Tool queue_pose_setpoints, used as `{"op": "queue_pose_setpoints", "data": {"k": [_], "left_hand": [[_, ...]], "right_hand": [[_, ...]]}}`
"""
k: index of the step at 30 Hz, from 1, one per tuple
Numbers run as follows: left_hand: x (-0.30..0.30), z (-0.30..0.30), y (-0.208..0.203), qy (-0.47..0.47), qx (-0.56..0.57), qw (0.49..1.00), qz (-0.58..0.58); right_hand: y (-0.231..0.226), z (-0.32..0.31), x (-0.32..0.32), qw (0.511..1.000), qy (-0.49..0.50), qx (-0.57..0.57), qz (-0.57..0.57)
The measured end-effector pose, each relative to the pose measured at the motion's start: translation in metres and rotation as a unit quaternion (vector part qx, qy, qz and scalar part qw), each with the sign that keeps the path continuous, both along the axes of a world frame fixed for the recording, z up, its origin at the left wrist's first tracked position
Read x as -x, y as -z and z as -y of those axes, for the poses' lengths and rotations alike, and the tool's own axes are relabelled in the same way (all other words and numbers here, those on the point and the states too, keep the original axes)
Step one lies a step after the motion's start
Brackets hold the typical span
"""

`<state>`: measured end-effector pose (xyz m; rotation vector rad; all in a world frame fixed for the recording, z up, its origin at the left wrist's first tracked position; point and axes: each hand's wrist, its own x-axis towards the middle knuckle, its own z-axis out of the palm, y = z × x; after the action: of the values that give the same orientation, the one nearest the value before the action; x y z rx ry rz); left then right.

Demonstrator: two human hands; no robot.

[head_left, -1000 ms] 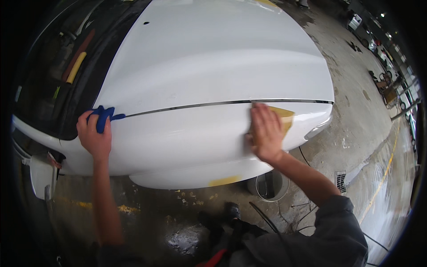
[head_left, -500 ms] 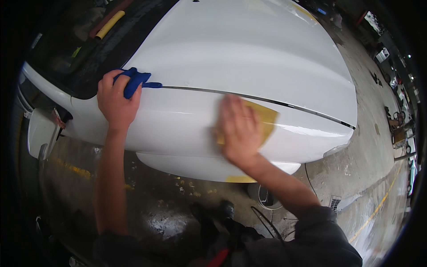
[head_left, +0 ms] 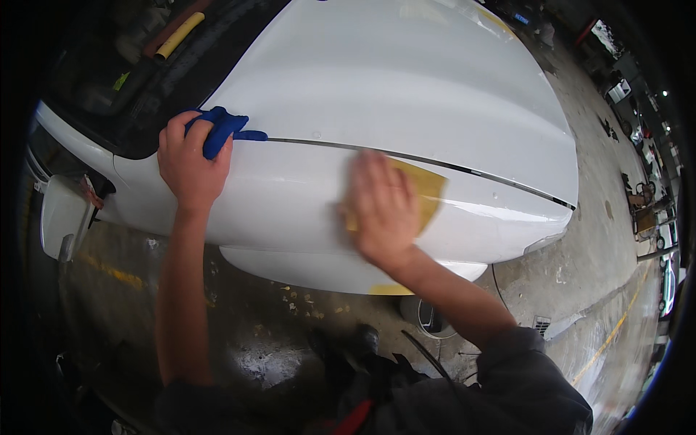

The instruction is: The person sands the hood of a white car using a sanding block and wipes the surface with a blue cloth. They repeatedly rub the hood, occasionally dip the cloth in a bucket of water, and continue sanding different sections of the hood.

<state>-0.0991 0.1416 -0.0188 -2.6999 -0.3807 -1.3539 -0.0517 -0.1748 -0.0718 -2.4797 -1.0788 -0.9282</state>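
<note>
A white car's front fender [head_left: 290,196] lies before me, beside the hood [head_left: 406,80], with a dark narrow gap between them. My left hand [head_left: 194,163] is closed around a crumpled blue cloth [head_left: 222,129] and rests at the rear end of that gap, close to the windshield. One tail of the cloth trails along the gap. Flat against the fender, my right hand [head_left: 384,210] presses a yellow sheet of sandpaper [head_left: 428,190] on the paint, its fingers blurred by motion. Part of the sheet is hidden under the palm.
A side mirror [head_left: 64,217] juts out at the left. Below the fender stands a bucket [head_left: 435,319], near a dark hose [head_left: 428,351] on the wet concrete floor. A yellow tube [head_left: 180,36] lies by the windshield. A floor drain [head_left: 541,325] is at the right.
My right hand and the yellow sandpaper have shifted slightly left along the fender. The left hand stays on the blue cloth. The whole view has shifted a little.
</note>
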Motion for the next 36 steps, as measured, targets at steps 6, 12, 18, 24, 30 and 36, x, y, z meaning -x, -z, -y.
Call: {"op": "queue_pose_setpoints", "data": {"k": [6, 12, 18, 24, 30, 36], "left_hand": [[0.01, -0.008, -0.003, -0.009, -0.022, 1.0, -0.003], [0.01, -0.003, 0.004, -0.001, -0.009, 1.0, -0.003], [0.011, 0.001, 0.001, 0.005, -0.007, 1.0, -0.022], [0.012, 0.0, -0.007, 0.018, 0.023, 0.999, 0.021], [0.009, 0.0, -0.013, 0.03, 0.0, 0.999, 0.022], [0.019, -0.003, -0.01, 0.007, 0.027, 0.999, 0.019]], "right_hand": [[-0.01, 0.033, -0.023, 0.994, -0.106, -0.013, -0.013], [0.016, 0.079, -0.014, 0.999, 0.048, -0.018, 0.012], [-0.002, -0.009, -0.003, 0.996, -0.089, -0.001, -0.018], [0.017, 0.149, -0.019, 0.996, 0.075, 0.03, 0.029], [-0.016, -0.017, 0.007, 0.999, -0.039, 0.012, 0.0], [0.018, 0.158, -0.028, 1.0, 0.023, 0.013, -0.001]]}}
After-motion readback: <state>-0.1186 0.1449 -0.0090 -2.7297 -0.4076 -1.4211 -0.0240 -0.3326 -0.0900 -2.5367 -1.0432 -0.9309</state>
